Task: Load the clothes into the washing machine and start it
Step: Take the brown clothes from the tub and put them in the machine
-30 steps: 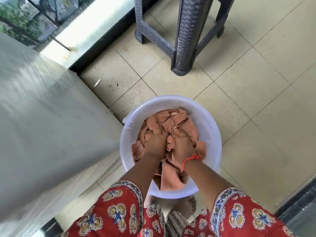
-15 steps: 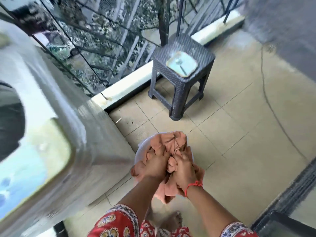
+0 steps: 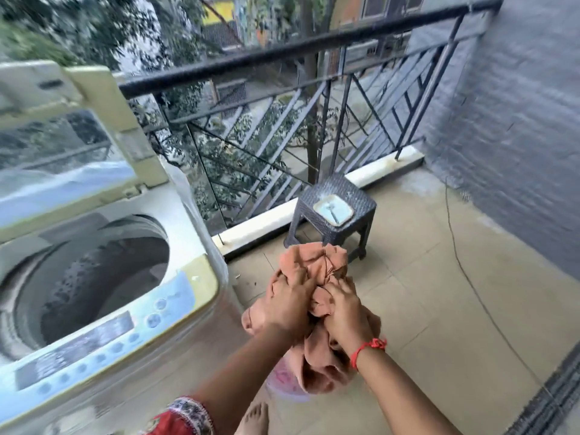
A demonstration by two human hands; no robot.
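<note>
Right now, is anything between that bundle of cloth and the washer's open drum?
Only the washer's front corner and control panel; the head view shows nothing else between the cloth and the drum.

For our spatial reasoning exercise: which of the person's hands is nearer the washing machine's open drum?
Left. The left hand grips the orange cloth bundle on the side facing the drum; the right hand grips it on the far side.

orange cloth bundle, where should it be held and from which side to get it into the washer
Hold the orange cloth at its bunched upper middle, coming from above with a hand on each side, as the left hand and right hand do now. A loose tail hangs below, so a high grip probably lets it clear the washer rim to the left.
</note>
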